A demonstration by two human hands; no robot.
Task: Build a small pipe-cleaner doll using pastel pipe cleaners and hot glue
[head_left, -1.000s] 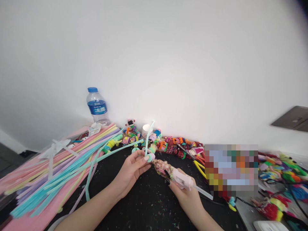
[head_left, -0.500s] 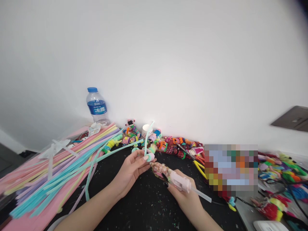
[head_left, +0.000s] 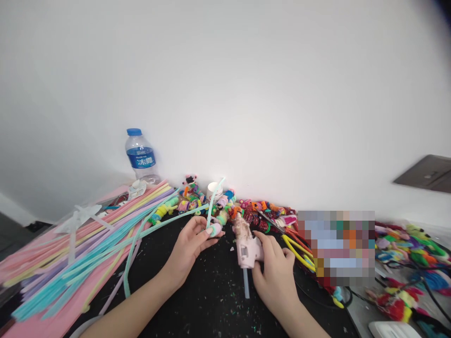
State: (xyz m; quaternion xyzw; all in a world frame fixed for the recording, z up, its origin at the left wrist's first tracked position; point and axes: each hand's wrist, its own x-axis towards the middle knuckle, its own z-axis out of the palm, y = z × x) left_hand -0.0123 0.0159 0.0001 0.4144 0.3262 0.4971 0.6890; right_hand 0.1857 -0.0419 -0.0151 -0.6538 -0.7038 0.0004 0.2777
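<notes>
Pinching a coil [head_left: 215, 229], left hand [head_left: 188, 249] faces right hand [head_left: 276, 277] gripping glue gun [head_left: 246, 244], clutter [head_left: 260, 211] close behind.

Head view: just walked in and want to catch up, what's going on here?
A person works at a black table. The left hand pinches a small pastel coil with a teal pipe cleaner rising from it. The right hand grips a pink glue gun beside it, nozzle clear of the coil. Loose pipe cleaners lie left; small figures line the wall.

Your glue gun [head_left: 247, 246] is pale pink and your pipe cleaner [head_left: 213, 203] mint green. The table [head_left: 211, 300] is black, flecked with bright scraps. The bottle [head_left: 140, 157] has a blue cap and label.
</notes>
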